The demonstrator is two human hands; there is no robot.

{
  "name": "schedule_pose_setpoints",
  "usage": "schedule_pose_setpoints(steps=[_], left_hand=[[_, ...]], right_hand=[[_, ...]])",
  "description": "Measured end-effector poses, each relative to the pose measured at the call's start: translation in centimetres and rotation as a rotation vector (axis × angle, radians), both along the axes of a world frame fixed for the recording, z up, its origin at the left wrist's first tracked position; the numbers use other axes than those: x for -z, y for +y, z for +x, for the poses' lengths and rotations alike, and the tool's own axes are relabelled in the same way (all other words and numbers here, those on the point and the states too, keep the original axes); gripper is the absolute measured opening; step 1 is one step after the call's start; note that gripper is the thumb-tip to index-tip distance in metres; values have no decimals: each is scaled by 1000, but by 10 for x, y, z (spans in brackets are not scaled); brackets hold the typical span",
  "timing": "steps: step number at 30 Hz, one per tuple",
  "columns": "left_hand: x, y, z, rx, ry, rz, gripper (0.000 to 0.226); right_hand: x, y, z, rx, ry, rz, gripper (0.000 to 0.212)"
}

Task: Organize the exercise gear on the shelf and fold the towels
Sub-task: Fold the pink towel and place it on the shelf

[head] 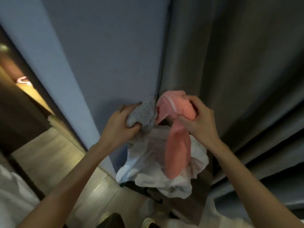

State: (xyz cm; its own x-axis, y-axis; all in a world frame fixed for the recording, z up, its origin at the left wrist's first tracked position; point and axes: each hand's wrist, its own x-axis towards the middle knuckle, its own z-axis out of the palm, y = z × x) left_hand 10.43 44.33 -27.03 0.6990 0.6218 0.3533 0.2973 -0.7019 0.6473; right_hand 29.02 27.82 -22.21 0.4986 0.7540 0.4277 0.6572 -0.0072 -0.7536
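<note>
Closest to the camera, down at the bottom, you can just see the toes of two shoes (148, 222) on the wood floor (49, 153). Above those a crumpled white cloth (164, 171) is draped over something dark, can't tell what. Then the hands, both up in front of the chest: left hand (118, 122) has its fingers curled tight round a bunched grey towel (144, 112), right hand (199, 119) is gripping a pink towel (174, 109) at its top. The pink one hangs lengthwise, long axis pretty much vertical, loose end pointing down onto the white cloth. Behind it all, blue wall (107, 46) on the left and grey curtain (238, 63) on the right
</note>
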Motion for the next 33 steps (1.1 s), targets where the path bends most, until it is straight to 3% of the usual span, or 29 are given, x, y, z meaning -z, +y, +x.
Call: schedule_pose_setpoints(steps=[7, 14, 22, 33], left_hand=[[-4, 47, -123, -138, 12, -19, 66], [2, 112, -270, -293, -1, -83, 57], [12, 209, -372, -460, -10, -105, 60], [43, 372, -425, -577, -41, -129, 55]], right_hand=[[-5, 97, -95, -350, 55, -83, 43], [-6, 196, -222, -626, -53, -209, 57], [14, 315, -337, -588, 45, -170, 60], [50, 503, -408, -581, 66, -186, 54]])
